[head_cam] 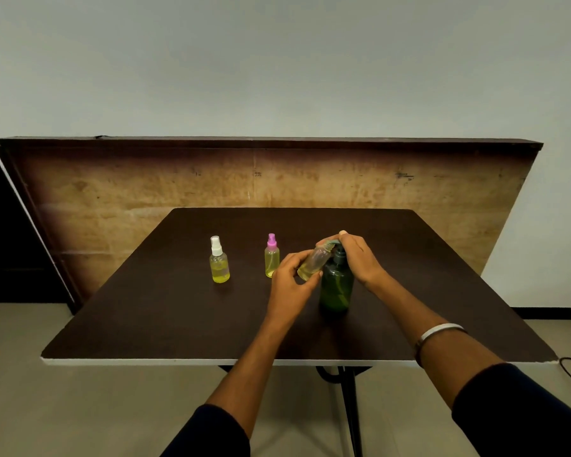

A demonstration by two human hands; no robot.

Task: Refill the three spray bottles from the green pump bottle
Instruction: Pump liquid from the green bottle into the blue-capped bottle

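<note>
Both hands busy, left hand [289,278] gripping uncapped bottle [314,262], right hand [356,255] on pump [335,243]

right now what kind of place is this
Probably a bare indoor workroom set up for a task: a dark table on a tiled floor, a plain wall, and a wooden board leaning against it.
</note>
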